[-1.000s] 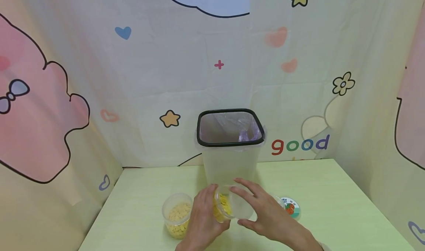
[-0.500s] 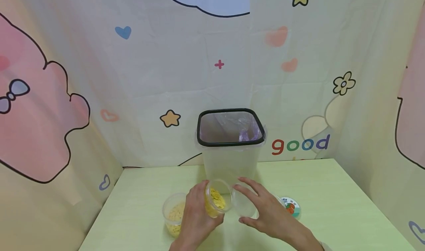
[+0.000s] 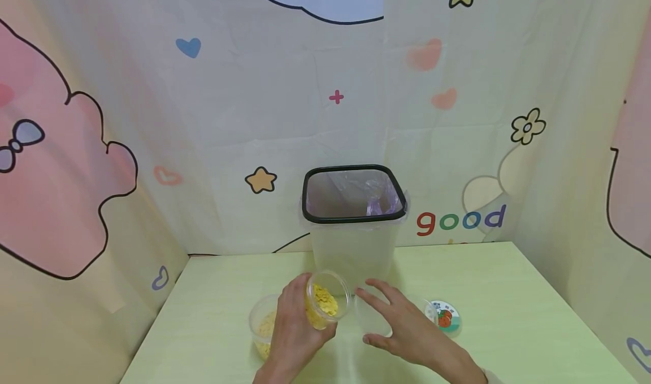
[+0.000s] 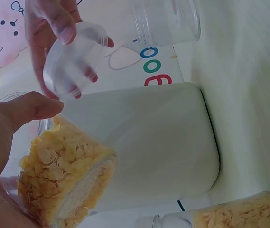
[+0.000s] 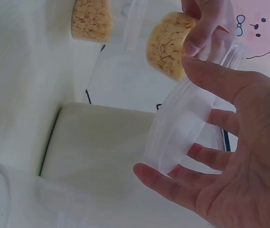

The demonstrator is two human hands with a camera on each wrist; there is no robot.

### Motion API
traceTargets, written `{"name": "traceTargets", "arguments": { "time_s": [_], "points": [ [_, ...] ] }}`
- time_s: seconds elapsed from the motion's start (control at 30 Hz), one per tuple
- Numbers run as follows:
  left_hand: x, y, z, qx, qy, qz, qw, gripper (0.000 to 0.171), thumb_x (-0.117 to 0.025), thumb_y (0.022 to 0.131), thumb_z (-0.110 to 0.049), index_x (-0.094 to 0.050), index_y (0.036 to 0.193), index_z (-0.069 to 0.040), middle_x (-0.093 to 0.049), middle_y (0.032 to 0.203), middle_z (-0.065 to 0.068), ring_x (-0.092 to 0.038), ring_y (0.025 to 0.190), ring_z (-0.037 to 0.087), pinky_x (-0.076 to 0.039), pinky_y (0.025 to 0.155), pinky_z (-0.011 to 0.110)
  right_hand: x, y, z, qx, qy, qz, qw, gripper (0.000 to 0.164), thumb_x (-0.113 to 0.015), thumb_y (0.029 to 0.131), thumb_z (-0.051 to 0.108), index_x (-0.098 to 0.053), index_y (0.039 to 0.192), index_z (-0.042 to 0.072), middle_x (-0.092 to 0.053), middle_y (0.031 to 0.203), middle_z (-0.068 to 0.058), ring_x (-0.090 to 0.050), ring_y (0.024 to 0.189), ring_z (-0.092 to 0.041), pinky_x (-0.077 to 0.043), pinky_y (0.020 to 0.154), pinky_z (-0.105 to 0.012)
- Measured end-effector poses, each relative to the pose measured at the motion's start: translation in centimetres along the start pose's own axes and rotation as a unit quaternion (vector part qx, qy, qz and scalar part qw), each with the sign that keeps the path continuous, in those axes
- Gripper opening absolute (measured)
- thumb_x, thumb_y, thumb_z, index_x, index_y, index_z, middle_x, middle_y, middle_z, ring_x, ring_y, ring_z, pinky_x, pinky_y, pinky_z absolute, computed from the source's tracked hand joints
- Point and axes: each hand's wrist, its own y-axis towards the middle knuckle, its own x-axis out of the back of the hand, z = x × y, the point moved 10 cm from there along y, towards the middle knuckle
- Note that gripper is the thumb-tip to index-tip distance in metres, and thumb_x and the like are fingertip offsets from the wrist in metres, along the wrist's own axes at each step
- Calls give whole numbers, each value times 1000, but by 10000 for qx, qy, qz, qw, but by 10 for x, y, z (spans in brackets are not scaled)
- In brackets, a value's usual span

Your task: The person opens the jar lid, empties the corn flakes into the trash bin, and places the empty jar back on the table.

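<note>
In the head view my left hand (image 3: 297, 324) grips a clear plastic jar (image 3: 325, 302) partly filled with yellow flakes (image 3: 323, 300). Its uncovered mouth tilts up and to the right. My right hand (image 3: 407, 322) holds a translucent round lid (image 3: 373, 314) by the rim, a small gap away from the jar. The right wrist view shows the thumb and fingers spread around the edge of that lid (image 5: 182, 123). Flakes (image 4: 54, 161) lie against the lower side of the held jar in the left wrist view.
A second jar of flakes (image 3: 261, 344) stands left, partly behind my left hand. A clear jar (image 4: 168, 21) is beyond my right hand, near a round disc with a red fruit picture (image 3: 445, 317). A black-rimmed bin (image 3: 353, 248) with a bag liner stands behind, against a printed curtain (image 3: 229, 118).
My left hand has moved left with the jar, turning its mouth more toward the camera. The gap between jar and lid has widened. My right hand has barely moved.
</note>
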Motion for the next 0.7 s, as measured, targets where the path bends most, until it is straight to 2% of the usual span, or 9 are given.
{"name": "traceTargets", "arguments": {
  "time_s": [0.23,0.7],
  "points": [
    [2,0,2,53,-46,13,10000,95,-93,50,-25,-50,133,-9,-57,121,2,-56,111,19,-48,96,40,-15,-2,-1,47,-69,169,9998,79,-82,77,36,-44,146,33,-42,149,-8,-47,133,-30,-51,99,-48],
    [1,-1,5,73,-106,73,9999,94,-93,51,-23,-49,133,-10,-57,122,2,-55,112,19,-47,97,42,-50,-4,-12,-296,325,824,9956,68,-77,84,33,-49,145,29,-40,151,-15,-45,134,-38,-51,98,-54]
  ]
}}
